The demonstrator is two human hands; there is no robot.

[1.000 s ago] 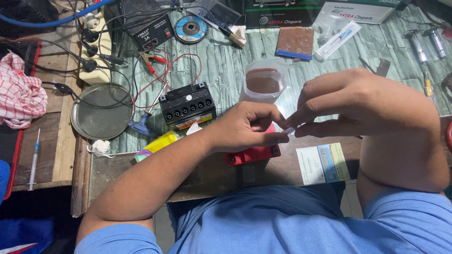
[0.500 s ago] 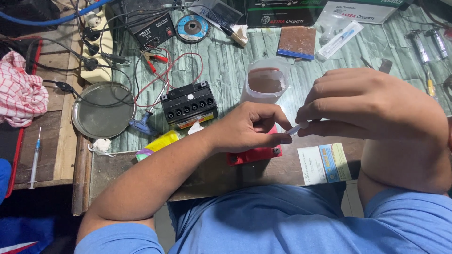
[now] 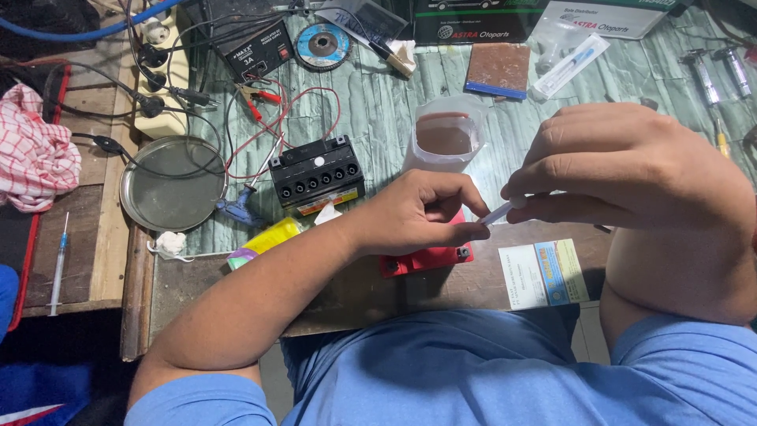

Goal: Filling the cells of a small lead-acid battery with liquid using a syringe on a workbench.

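My right hand (image 3: 631, 170) holds a thin white syringe (image 3: 503, 211), its tip pointing left. My left hand (image 3: 414, 217) pinches the syringe's tip between thumb and forefinger. Both hands hover over a red flat part (image 3: 426, 258) near the bench's front edge. Just beyond them stands a clear plastic cup (image 3: 445, 138) with brownish liquid. A small black battery (image 3: 315, 173) with a row of open cell holes sits to the left, with red and black clip leads running to a small black charger (image 3: 259, 55).
A round metal dish (image 3: 173, 185) lies at the left, a red-checked cloth (image 3: 31, 154) beyond it. A loose syringe (image 3: 59, 264) rests on the wooden ledge. A grinding disc (image 3: 323, 43), sanding block (image 3: 497, 69), packaged syringe (image 3: 572, 65) and a printed card (image 3: 544, 274) lie around.
My right hand has shifted slightly right, drawing the syringe away from my left fingers, so more of the white barrel shows between the hands.
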